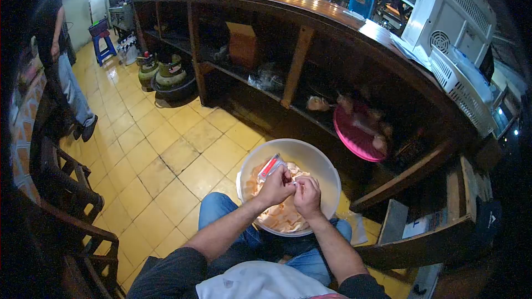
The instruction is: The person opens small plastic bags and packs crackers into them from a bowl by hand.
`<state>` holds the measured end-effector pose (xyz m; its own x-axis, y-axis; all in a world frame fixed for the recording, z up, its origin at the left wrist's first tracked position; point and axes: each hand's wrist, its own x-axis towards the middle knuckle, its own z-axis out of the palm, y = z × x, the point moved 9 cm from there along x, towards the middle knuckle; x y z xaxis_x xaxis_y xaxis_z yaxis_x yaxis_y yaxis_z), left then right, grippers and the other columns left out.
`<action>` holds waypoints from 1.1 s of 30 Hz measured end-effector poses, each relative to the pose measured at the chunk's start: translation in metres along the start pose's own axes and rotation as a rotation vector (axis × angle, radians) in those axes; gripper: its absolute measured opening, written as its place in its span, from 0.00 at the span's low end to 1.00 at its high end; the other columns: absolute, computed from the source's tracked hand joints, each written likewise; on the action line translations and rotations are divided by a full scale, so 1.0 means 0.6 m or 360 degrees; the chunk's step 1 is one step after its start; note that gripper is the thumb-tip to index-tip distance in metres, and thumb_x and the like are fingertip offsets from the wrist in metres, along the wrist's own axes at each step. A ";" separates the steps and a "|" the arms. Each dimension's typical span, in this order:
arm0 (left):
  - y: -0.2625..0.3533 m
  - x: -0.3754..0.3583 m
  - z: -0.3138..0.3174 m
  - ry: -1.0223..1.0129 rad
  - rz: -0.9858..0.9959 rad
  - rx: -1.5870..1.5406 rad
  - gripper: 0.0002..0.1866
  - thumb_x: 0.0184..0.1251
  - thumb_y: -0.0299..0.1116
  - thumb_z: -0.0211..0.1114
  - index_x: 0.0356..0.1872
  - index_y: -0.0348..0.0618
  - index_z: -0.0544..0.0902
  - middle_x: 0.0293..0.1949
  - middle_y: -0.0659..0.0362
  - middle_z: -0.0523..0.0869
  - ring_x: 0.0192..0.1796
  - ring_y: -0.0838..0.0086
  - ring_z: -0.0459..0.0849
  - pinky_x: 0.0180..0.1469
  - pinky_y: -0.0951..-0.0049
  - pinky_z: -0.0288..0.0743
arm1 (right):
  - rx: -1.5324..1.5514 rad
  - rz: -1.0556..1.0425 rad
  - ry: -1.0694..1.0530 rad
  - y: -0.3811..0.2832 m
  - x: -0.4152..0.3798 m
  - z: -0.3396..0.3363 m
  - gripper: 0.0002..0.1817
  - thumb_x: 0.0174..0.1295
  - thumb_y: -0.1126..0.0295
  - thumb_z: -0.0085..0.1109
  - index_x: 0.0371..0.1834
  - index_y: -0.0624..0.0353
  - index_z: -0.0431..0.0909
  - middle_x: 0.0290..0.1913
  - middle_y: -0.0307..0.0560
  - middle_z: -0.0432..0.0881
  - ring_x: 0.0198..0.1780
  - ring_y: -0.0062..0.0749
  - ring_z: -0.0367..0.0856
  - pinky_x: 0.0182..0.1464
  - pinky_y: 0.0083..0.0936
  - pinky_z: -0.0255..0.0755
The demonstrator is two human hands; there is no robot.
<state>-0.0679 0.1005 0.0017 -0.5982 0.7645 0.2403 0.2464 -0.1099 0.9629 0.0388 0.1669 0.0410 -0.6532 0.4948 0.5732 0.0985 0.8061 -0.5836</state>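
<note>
A large whitish plastic tub (334, 180) stands between my knees, holding many pale orange, flat pieces (282, 217). Above it my left hand (277, 187) and my right hand (308, 197) meet, fingertips pinched together. A tiny whitish bit (295, 184) shows between them; its kind is too small to make out. Just beyond my left fingers, a packet with a red stripe (270, 166) lies on the pieces near the tub's far left side.
A wooden counter (299, 36) with shelves curves ahead, bearing a pink basket (354, 139) and a cardboard box (242, 45). Green gas cylinders (170, 72) stand on the yellow tiled floor (160, 138). A person (69, 77) stands at left, near dark wooden chairs (75, 177).
</note>
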 end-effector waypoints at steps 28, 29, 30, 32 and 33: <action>0.034 -0.010 -0.003 -0.0092 0.0137 0.0522 0.08 0.61 0.30 0.61 0.30 0.34 0.77 0.20 0.55 0.79 0.22 0.74 0.77 0.27 0.71 0.72 | 0.0661 0.0239 -0.0229 0.028 0.000 0.027 0.06 0.60 0.79 0.54 0.40 0.65 0.78 0.35 0.47 0.82 0.37 0.30 0.81 0.44 0.26 0.75; 0.034 -0.010 -0.002 -0.0090 0.0133 0.0519 0.08 0.61 0.30 0.61 0.30 0.34 0.77 0.20 0.55 0.79 0.22 0.74 0.77 0.27 0.71 0.72 | 0.0624 0.0177 -0.0261 0.026 -0.001 0.030 0.07 0.60 0.78 0.55 0.40 0.64 0.78 0.35 0.48 0.83 0.37 0.31 0.82 0.44 0.27 0.75; 0.039 -0.010 -0.005 -0.0060 0.0139 0.0510 0.07 0.60 0.29 0.61 0.29 0.34 0.77 0.21 0.51 0.79 0.23 0.67 0.79 0.27 0.68 0.73 | 0.0625 0.0178 -0.0266 0.025 0.000 0.027 0.07 0.60 0.78 0.55 0.40 0.64 0.78 0.35 0.48 0.83 0.37 0.31 0.82 0.44 0.27 0.75; 0.044 -0.008 -0.011 -0.0027 0.0141 0.0504 0.07 0.58 0.29 0.61 0.27 0.34 0.76 0.22 0.48 0.79 0.24 0.61 0.80 0.28 0.65 0.74 | 0.0445 0.0219 -0.0435 0.024 -0.002 0.036 0.06 0.57 0.77 0.56 0.37 0.65 0.79 0.36 0.49 0.83 0.38 0.31 0.82 0.44 0.28 0.75; 0.050 -0.008 -0.013 -0.0008 0.0189 0.0529 0.07 0.58 0.28 0.60 0.27 0.34 0.76 0.23 0.47 0.79 0.25 0.59 0.80 0.29 0.64 0.74 | 0.0446 0.0221 -0.0441 0.029 -0.002 0.040 0.06 0.57 0.77 0.56 0.37 0.65 0.79 0.36 0.49 0.83 0.38 0.31 0.82 0.44 0.28 0.75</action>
<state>-0.0636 0.0887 0.0307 -0.5468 0.7619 0.3471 0.5495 0.0138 0.8354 0.0237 0.1727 0.0162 -0.8290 0.4557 0.3241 0.0165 0.5993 -0.8004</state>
